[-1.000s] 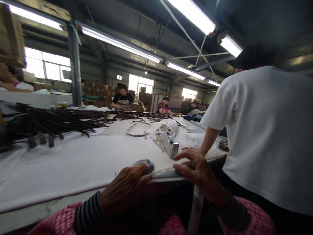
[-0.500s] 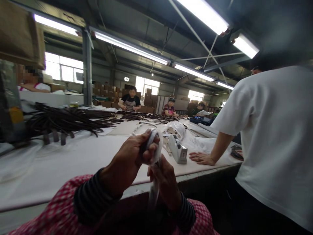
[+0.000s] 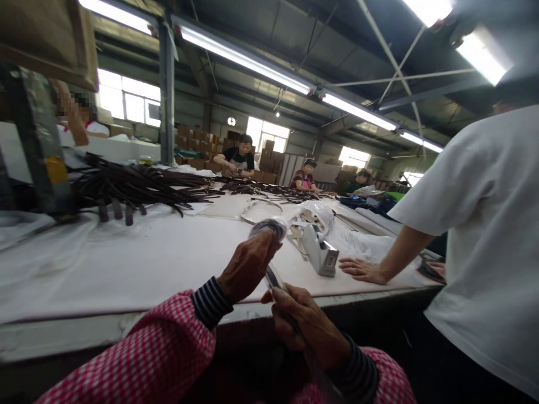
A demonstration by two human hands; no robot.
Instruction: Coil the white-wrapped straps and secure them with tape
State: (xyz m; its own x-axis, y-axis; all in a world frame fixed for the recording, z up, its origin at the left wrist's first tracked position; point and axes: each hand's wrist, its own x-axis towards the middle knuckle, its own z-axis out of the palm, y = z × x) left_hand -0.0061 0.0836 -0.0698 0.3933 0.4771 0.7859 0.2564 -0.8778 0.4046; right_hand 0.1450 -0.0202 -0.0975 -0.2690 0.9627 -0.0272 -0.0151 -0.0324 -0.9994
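Note:
My left hand (image 3: pixel 251 262) is closed around a belt (image 3: pixel 269 227) coiled up in clear plastic, the coil sticking out above the fingers over the table. Lower and nearer to me, my right hand (image 3: pixel 301 314) pinches the straight tail of the same belt, which runs between both hands in its plastic sleeve. The tail's far end drops below my right hand and blurs against the dark. A white tape dispenser (image 3: pixel 319 252) stands just right of the coil. Behind the coil lies a loop of strap in clear plastic (image 3: pixel 261 209).
A pile of dark brown straps (image 3: pixel 138 185) spreads over the left of the white table (image 3: pixel 138 269). Crumpled clear plastic (image 3: pixel 315 216) lies behind the dispenser. A co-worker in a white shirt (image 3: pixel 497 213) leans close at right, one hand (image 3: pixel 364 271) flat on the table. Others work behind.
The view has swung, so the scene sits further right. My left hand has turned over, its back now showing, with the coil above it. My right hand is lower, with more tail showing between the hands.

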